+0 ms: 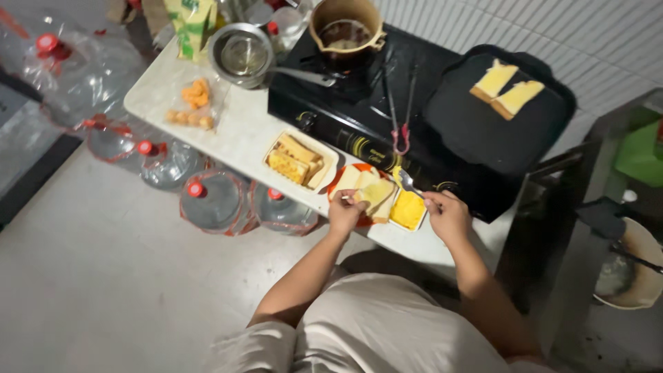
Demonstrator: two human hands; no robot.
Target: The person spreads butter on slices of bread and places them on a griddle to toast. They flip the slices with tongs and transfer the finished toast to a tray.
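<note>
My left hand holds a slice of bread over an orange plate with more slices. My right hand grips a metal utensil whose tip reaches over the bread. Between the hands sits a small white tub of yellow spread. Left of the plate, a white tray holds toasted slices.
A black stove carries a flat griddle with two buttered slices, a pot and tongs. A steel bowl and bagged snacks lie on the counter. Large water bottles stand on the floor.
</note>
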